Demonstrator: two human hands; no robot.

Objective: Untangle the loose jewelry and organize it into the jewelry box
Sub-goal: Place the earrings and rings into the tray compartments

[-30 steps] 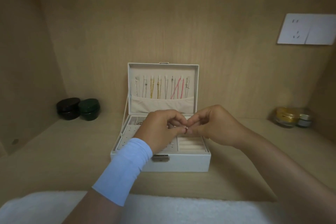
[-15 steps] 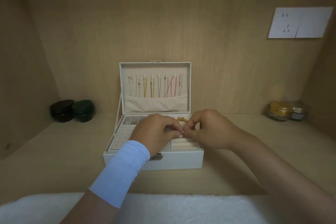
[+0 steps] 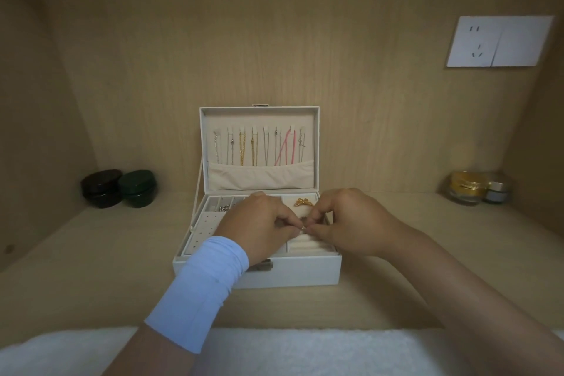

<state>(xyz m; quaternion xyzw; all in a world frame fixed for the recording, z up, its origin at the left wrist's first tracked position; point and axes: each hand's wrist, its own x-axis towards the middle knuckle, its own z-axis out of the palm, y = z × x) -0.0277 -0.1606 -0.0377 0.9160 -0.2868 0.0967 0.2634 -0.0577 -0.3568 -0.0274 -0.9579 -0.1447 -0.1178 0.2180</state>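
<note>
Both hands meet over the open jewelry box at mid-shelf. We see the left hand and right hand, equally near, pinching a small ring just above the front-right ring rolls. We judge seating runs straight down.

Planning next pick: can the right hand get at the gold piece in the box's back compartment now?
Likely yes: gold piece lies uncovered just behind the right hand, nothing between. But that hand is pinching a small item.
</note>
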